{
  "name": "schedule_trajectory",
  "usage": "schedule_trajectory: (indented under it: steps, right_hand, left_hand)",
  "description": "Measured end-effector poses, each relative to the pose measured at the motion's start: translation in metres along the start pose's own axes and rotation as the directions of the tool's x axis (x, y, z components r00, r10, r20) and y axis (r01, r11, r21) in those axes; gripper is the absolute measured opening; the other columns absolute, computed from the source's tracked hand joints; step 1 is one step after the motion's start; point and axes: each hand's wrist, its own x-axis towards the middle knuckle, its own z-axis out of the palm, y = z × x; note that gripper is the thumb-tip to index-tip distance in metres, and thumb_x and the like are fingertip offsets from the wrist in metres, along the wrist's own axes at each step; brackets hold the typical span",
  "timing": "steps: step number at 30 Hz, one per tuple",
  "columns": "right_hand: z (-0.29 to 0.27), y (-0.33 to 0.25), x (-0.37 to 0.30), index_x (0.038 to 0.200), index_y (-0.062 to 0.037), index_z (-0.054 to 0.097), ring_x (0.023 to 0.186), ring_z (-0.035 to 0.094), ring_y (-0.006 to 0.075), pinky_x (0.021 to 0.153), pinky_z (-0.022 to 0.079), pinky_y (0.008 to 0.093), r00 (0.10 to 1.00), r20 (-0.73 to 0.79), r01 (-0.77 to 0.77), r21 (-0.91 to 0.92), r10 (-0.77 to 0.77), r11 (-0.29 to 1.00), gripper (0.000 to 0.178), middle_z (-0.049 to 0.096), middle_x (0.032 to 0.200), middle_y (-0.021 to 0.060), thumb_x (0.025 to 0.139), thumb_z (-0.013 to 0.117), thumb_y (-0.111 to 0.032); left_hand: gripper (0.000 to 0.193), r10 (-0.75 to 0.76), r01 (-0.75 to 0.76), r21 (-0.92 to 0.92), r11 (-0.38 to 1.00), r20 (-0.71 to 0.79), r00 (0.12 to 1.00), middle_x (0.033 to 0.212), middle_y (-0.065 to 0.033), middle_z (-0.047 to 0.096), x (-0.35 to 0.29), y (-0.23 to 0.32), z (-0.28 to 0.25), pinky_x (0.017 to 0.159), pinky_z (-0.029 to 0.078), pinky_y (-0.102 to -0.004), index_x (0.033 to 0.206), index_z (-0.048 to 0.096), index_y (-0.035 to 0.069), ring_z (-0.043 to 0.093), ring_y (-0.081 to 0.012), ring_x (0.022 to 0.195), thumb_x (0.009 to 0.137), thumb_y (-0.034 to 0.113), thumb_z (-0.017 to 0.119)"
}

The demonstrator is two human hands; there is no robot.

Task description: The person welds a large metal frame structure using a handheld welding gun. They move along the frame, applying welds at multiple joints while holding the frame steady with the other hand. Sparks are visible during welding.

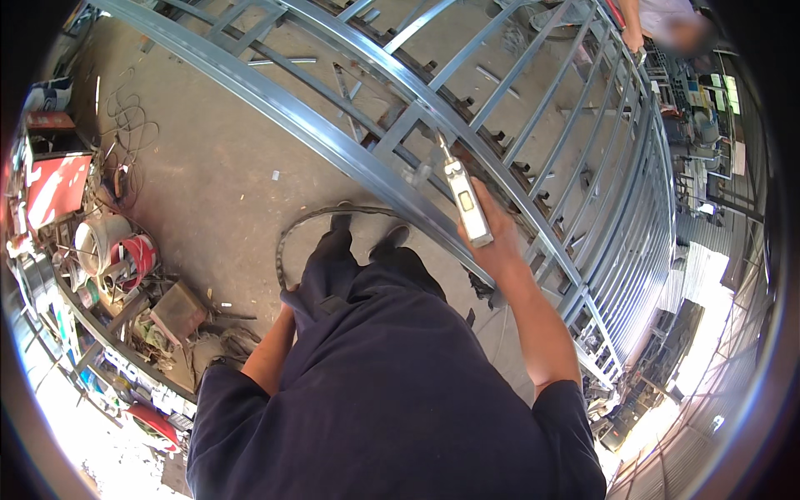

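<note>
Head view: right hand [497,237] is clamped around a silvery metal hand tool with a flat pale body [467,202], its narrow tip resting against a long grey steel gate frame with many parallel bars [350,154] that lies raised above the concrete floor [225,192]. Left hand [289,293] is tucked beside the person's dark trouser leg, and whether it is closed cannot be told. A thin bent metal ring [287,237] lies on the floor by the black shoes [367,233]. Far up the frame, another person's hand [635,42] touches the bars.
</note>
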Motion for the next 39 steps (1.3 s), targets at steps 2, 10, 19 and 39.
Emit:
schedule_trajectory:
  steps: [2,10,19,39]
  right_hand:
    - [-0.001,0.010,-0.010,0.161,-0.0182,0.037,0.106,0.071,0.0433,0.087,0.058,0.0475,1.000,-0.011,-0.029,-0.027,0.029,0.999,0.085,0.072,0.120,0.0217,0.085,0.076,-0.009]
    - [0.005,0.024,-0.013,0.161,-0.0192,0.035,0.106,0.070,0.0441,0.087,0.059,0.0474,0.994,-0.004,-0.112,-0.072,0.112,0.991,0.092,0.071,0.123,0.0212,0.081,0.077,-0.004]
    - [0.007,0.016,-0.009,0.160,-0.0210,0.035,0.110,0.069,0.0435,0.090,0.058,0.0471,0.989,-0.011,-0.151,-0.089,0.150,0.985,0.095,0.069,0.128,0.0191,0.078,0.079,-0.003]
    - [0.004,0.023,-0.013,0.163,-0.0253,0.030,0.109,0.070,0.0391,0.089,0.059,0.0479,0.993,-0.008,-0.121,-0.129,0.121,0.984,0.101,0.071,0.123,0.0165,0.078,0.083,-0.012]
  left_hand:
    - [0.043,0.045,-0.044,0.145,0.988,-0.005,0.999,0.117,-0.0162,0.075,0.001,-0.001,-0.004,0.097,0.054,-0.0378,0.131,0.068,0.002,0.070,-0.0279,0.114,0.098,0.028,0.058]
    - [0.044,-0.146,0.140,0.145,0.979,0.030,0.989,0.114,-0.0176,0.075,0.001,0.021,-0.019,0.095,0.055,-0.0395,0.129,0.068,0.001,0.071,-0.0290,0.110,0.095,0.029,0.062]
    - [0.047,-0.135,0.135,0.021,0.991,0.027,0.990,0.113,-0.0196,0.076,0.009,0.009,-0.031,0.092,0.056,-0.0412,0.128,0.068,0.000,0.073,-0.0299,0.107,0.093,0.030,0.067]
    - [0.057,-0.269,0.271,-0.064,0.960,0.044,0.962,0.116,-0.0199,0.076,-0.003,0.063,-0.034,0.089,0.057,-0.0370,0.136,0.064,-0.004,0.073,-0.0257,0.105,0.093,0.032,0.071]
